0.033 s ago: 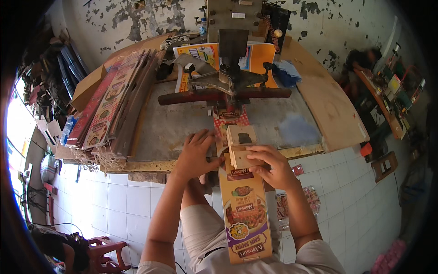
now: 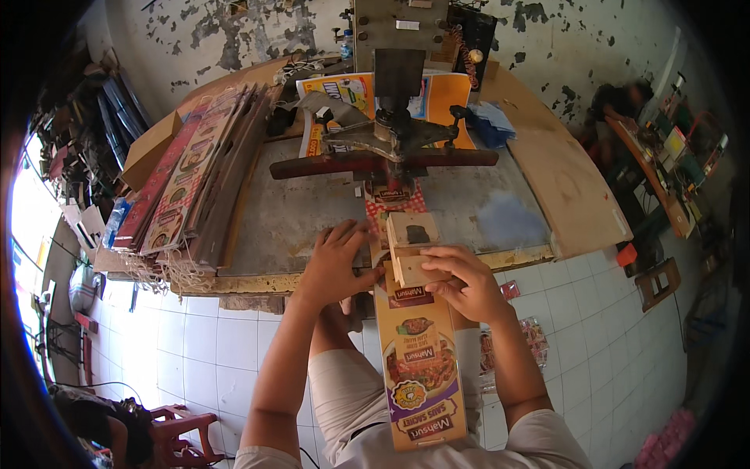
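Both forearms rose from the lower edge toward the frame's centre. The left hand point(image 2: 334, 262) lay flat, fingers spread; the right hand point(image 2: 462, 283) curled, fingers bent in a grip.

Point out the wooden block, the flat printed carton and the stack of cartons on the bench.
wooden block point(image 2: 412, 248), head view, its top face.
flat printed carton point(image 2: 422, 375), head view, middle of the printed panel.
stack of cartons point(image 2: 187, 176), head view, top sheet.

On the worktop point(image 2: 312, 211): one press machine point(image 2: 394, 117), one wooden block point(image 2: 412, 248) before it, one flat printed carton point(image 2: 420, 359) under the block, and one stack of carton blanks point(image 2: 195, 176) left of the press. Two hands.
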`<move>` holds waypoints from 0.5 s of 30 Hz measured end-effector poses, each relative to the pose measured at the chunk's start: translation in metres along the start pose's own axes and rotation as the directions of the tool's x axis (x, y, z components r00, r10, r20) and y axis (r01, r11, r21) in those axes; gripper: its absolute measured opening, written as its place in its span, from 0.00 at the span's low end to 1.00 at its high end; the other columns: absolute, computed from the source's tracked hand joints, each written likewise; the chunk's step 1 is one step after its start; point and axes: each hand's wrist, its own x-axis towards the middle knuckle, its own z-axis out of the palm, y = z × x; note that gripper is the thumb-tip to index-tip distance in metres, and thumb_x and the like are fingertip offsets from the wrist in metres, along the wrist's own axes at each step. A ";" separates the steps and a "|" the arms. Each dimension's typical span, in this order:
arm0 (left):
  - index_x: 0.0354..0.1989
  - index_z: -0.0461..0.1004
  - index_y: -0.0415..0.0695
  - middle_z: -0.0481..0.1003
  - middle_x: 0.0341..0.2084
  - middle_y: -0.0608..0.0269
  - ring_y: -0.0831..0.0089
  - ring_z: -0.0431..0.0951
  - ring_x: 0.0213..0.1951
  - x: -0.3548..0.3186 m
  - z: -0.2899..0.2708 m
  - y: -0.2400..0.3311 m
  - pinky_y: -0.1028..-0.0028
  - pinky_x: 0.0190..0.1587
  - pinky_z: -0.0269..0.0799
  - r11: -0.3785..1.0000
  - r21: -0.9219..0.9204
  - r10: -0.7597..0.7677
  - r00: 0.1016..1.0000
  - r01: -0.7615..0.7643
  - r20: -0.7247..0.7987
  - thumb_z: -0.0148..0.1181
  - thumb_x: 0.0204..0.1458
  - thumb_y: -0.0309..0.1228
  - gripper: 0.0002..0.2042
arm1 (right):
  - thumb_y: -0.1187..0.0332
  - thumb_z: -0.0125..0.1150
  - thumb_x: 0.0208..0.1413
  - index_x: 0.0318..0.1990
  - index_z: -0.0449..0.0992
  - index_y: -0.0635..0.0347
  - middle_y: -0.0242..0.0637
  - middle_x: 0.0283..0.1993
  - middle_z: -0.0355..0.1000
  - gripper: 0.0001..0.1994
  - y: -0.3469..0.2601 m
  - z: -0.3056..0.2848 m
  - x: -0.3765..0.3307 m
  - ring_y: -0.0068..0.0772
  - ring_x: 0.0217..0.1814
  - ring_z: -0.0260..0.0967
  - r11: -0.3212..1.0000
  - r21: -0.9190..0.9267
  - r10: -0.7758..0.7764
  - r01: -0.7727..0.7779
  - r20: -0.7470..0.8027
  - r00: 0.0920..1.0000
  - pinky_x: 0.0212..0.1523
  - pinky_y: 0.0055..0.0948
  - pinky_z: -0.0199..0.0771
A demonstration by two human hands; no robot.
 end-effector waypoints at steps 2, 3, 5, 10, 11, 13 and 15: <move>0.65 0.75 0.45 0.74 0.73 0.52 0.47 0.67 0.76 -0.001 0.000 -0.003 0.42 0.77 0.58 1.000 0.006 -0.003 1.000 0.003 0.015 0.74 0.54 0.51 0.34 | 0.72 0.79 0.60 0.60 0.83 0.56 0.38 0.67 0.78 0.21 -0.001 0.000 0.006 0.47 0.67 0.76 1.000 0.030 -0.008 0.007 0.012 1.000 0.61 0.43 0.83; 0.66 0.75 0.45 0.74 0.73 0.52 0.46 0.67 0.76 -0.002 0.000 -0.004 0.43 0.77 0.58 1.000 0.009 -0.005 1.000 0.005 0.022 0.74 0.54 0.51 0.34 | 0.72 0.79 0.59 0.59 0.83 0.56 0.38 0.67 0.79 0.21 -0.002 0.000 0.010 0.47 0.66 0.77 1.000 0.028 -0.006 0.006 0.008 1.000 0.61 0.43 0.84; 0.65 0.76 0.46 0.74 0.73 0.53 0.47 0.67 0.77 0.000 -0.003 0.000 0.43 0.77 0.58 1.000 -0.005 0.006 1.000 -0.006 0.007 0.73 0.54 0.51 0.33 | 0.70 0.80 0.59 0.58 0.83 0.57 0.39 0.66 0.80 0.20 -0.004 -0.002 0.016 0.46 0.66 0.79 1.000 0.018 0.000 0.000 -0.001 1.000 0.61 0.42 0.84; 0.64 0.76 0.47 0.73 0.74 0.56 0.48 0.67 0.77 0.000 -0.001 -0.004 0.44 0.77 0.58 1.000 -0.014 0.013 1.000 -0.013 0.005 0.72 0.55 0.51 0.31 | 0.69 0.77 0.62 0.59 0.82 0.56 0.38 0.67 0.79 0.18 0.012 0.001 0.040 0.48 0.66 0.78 1.000 0.005 -0.002 0.002 0.042 0.999 0.61 0.45 0.84; 0.64 0.76 0.47 0.73 0.74 0.57 0.48 0.66 0.77 0.000 0.000 -0.004 0.44 0.77 0.58 1.000 -0.017 0.018 1.000 -0.018 0.006 0.72 0.55 0.51 0.31 | 0.68 0.77 0.63 0.59 0.82 0.56 0.38 0.67 0.79 0.18 0.016 0.002 0.046 0.48 0.66 0.78 1.000 -0.008 0.011 -0.010 0.050 0.999 0.61 0.45 0.84; 0.64 0.76 0.48 0.73 0.74 0.57 0.48 0.66 0.77 -0.002 0.000 -0.006 0.44 0.77 0.58 1.000 -0.018 0.015 1.000 -0.015 0.006 0.73 0.55 0.52 0.32 | 0.68 0.75 0.64 0.59 0.82 0.57 0.38 0.67 0.79 0.17 0.035 0.010 0.057 0.49 0.67 0.78 1.000 0.006 0.012 -0.012 0.075 0.997 0.62 0.44 0.84; 0.64 0.76 0.48 0.73 0.74 0.57 0.48 0.66 0.77 -0.001 -0.001 -0.005 0.44 0.77 0.58 1.000 -0.014 0.011 1.000 -0.011 0.000 0.73 0.55 0.52 0.32 | 0.67 0.75 0.65 0.58 0.82 0.57 0.39 0.67 0.79 0.16 0.045 0.013 0.067 0.49 0.66 0.78 1.000 -0.010 0.016 -0.016 0.074 0.997 0.62 0.44 0.83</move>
